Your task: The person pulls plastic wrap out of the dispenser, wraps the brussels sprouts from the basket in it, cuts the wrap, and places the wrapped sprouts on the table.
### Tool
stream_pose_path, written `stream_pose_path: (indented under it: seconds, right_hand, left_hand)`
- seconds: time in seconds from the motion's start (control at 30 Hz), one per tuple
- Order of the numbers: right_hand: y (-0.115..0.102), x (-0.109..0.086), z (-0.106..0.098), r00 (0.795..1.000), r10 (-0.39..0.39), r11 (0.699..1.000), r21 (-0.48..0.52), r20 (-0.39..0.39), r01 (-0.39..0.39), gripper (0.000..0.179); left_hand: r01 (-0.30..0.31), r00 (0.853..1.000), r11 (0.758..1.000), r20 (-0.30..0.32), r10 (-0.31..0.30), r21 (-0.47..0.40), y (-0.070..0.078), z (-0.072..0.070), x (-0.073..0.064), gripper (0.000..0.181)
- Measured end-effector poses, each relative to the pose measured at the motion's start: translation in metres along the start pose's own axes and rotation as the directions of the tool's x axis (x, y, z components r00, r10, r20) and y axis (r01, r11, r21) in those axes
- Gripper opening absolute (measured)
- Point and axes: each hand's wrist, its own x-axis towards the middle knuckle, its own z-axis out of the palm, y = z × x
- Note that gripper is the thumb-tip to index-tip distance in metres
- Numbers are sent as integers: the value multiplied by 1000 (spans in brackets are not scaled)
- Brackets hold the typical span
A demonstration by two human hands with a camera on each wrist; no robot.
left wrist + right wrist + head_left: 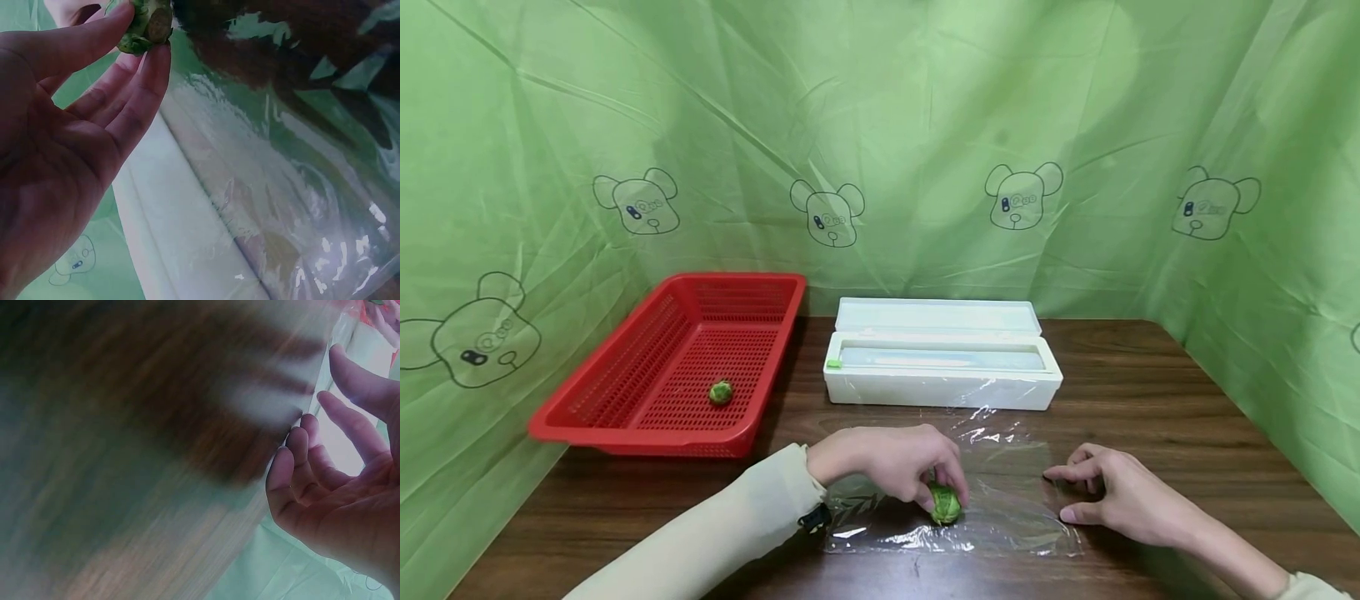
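A Brussels sprout [945, 503] is pinched between the thumb and fingers of my left hand [910, 467], over a sheet of clear plastic wrap [1000, 533] spread on the table. Its pale cut stem end shows on the sprout [150, 25] in the left wrist view. To the right, my right hand [1123, 496] is by the wrap's right edge, fingers loosely bent and thumb apart from them. Nothing shows between the fingers of the right hand [337, 469] in the right wrist view. The wrap reaches back toward a white wrap dispenser box [940, 392] with its lid raised.
A red perforated basket [658, 442] stands at the left with another Brussels sprout [721, 393] inside. The dispenser's green slider [834, 364] sits at the left end of its front edge. Green curtains [917, 125] enclose the brown wooden table [1120, 375] at the back and sides.
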Motion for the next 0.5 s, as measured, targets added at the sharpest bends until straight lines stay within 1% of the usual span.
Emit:
stream_pose_path:
  seconds: [0.27,0.33,0.5]
  right_hand:
    - [-1,-1,-1,1000,4,1000,9,5,-4,47]
    - [-2,-2,-1,1000,1,1000,16,1,-1,46]
    - [-2,-4,0,999,-37,999,40,-24,37,43]
  left_hand:
    - [-3,1000,1000,9,3,8,-3,3,2,44]
    - [-16,1000,1000,12,16,4,-4,3,1,44]
    - [-46,999,999,19,46,-6,-7,3,1,46]
